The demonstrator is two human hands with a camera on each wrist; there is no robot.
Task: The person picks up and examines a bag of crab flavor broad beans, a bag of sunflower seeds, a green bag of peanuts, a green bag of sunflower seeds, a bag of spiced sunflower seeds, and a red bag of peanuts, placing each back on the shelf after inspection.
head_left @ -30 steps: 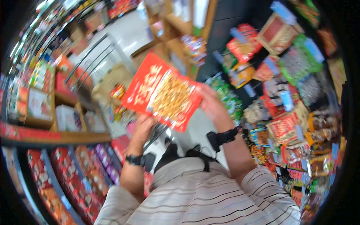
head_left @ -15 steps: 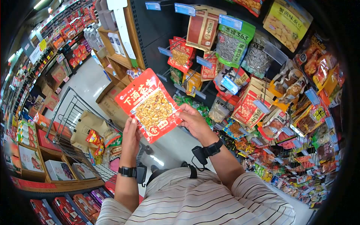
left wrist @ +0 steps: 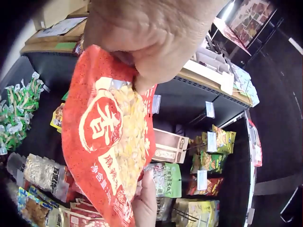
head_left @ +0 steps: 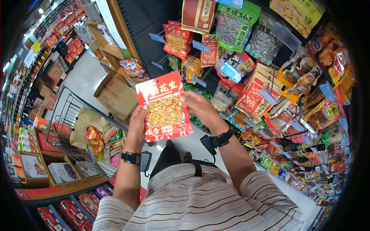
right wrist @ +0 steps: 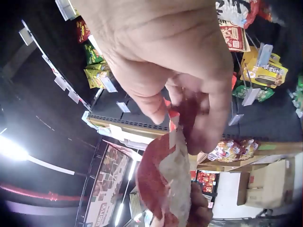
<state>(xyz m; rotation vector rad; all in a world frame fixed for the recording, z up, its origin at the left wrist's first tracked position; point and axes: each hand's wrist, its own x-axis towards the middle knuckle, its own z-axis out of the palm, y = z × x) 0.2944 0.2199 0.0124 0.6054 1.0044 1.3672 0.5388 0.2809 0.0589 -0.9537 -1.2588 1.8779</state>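
Observation:
A red bag of peanuts point(head_left: 166, 109) with a clear window stands nearly upright before the person's body, its printed front toward the head camera. The left hand point(head_left: 137, 125) pinches its left edge, thumb in front and the other fingers behind. At the right edge, the right hand point(head_left: 200, 107) holds the bag between thumb and curled fingers. In the left wrist view the bag point(left wrist: 106, 137) hangs below the left hand point(left wrist: 151, 40). The right wrist view shows the bag point(right wrist: 165, 177) nearly edge-on, under the right hand point(right wrist: 175, 71).
A wire shopping cart point(head_left: 90, 104) with a paper bag point(head_left: 83, 127) and snack packets point(head_left: 94, 138) stands at the left. Snack bags point(head_left: 235, 25) hang from hooks along the right wall. A cardboard box point(head_left: 115, 100) is on the floor ahead. Boxed goods point(head_left: 63, 172) line the lower left shelf.
The peanut bag has turned from a strong tilt to nearly upright and come down slightly toward the body. Both hands keep hold of it. The head view has shifted, and the cart appears farther left than at first.

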